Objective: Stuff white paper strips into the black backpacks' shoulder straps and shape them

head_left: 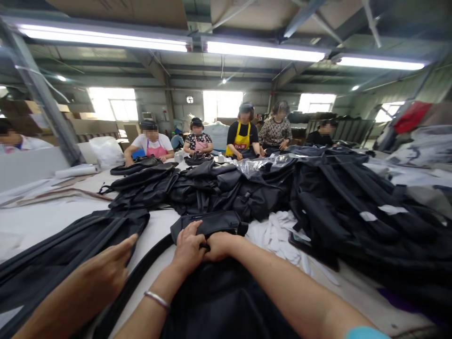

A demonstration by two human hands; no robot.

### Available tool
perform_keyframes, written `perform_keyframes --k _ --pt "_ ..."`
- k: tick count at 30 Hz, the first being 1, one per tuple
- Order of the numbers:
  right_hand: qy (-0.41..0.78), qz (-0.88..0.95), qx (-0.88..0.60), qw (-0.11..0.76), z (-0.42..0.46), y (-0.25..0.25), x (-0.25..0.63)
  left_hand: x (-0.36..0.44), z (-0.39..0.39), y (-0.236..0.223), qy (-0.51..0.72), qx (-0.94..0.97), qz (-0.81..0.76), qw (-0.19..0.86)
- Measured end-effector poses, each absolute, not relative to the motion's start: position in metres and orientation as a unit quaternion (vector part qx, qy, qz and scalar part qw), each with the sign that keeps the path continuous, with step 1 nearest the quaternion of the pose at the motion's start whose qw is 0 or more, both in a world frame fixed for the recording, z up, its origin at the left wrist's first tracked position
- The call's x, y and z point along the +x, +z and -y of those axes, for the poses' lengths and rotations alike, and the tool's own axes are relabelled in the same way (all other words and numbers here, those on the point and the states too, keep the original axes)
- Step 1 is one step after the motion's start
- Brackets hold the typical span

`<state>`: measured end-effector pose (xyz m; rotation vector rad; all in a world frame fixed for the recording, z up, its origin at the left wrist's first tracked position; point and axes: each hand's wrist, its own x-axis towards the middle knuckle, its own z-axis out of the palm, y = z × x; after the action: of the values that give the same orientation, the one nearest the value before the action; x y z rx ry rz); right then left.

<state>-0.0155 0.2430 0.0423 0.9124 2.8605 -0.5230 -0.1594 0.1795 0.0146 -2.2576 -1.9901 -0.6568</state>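
The black bag (226,299) might slip and crumple if the left hand (187,248) and right hand (219,245), both pinching it (some fingertips are hidden), tug unevenly.

Hands (189,249) together on black bag (215,301) | co-worker's hand (108,267) at left | white tabletop (160,223)
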Motion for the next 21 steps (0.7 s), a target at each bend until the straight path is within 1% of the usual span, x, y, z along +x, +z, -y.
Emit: perform_keyframes --k 2,4,5,7,9,10,11,12,14,17,21 --pt "-0.162 -0.937 0.302 0.063 -0.239 0.046 -0.015 -0.16 -0.184 0.01 -0.199 -0.729 0.655 0.027" --pt "-0.137 -0.939 0.31 0.06 -0.228 0.051 -0.008 -0.164 -0.188 0.002 -0.19 -0.726 0.66 0.021" --pt "-0.122 -0.943 0.307 0.039 -0.223 0.054 -0.002 -0.166 -0.189 -0.002 -0.19 -0.726 0.661 0.021" --pt "-0.103 -0.943 0.313 -0.039 -0.218 0.06 0.019 -0.168 -0.188 -0.007 -0.198 -0.722 0.662 0.026" --pt "-0.098 -0.91 0.384 -0.118 -0.225 0.063 0.048 -0.166 -0.185 -0.009 -0.207 -0.72 0.661 0.038" --pt "-0.094 -0.878 0.45 -0.136 -0.233 0.062 0.064 -0.164 -0.182 -0.009 -0.211 -0.722 0.658 0.046" --pt "-0.084 -0.831 0.533 -0.135 -0.244 0.06 0.081 -0.162 -0.18 -0.009 -0.214 -0.725 0.653 0.055" --pt "-0.075 -0.802 0.579 -0.125 -0.255 0.055 0.097 -0.16 -0.177 -0.008 -0.218 -0.727 0.648 0.062" --pt "-0.071 -0.765 0.633 -0.094 -0.277 0.04 0.124 -0.156 -0.174 -0.009 -0.223 -0.725 0.648 0.07" --pt "-0.078 -0.725 0.683 -0.047 -0.296 0.006 0.143 -0.154 -0.173 -0.012 -0.226 -0.713 0.66 0.071" --pt "-0.08 -0.691 0.717 -0.032 -0.304 -0.034 0.13 -0.154 -0.172 -0.018 -0.227 -0.708 0.665 0.074"
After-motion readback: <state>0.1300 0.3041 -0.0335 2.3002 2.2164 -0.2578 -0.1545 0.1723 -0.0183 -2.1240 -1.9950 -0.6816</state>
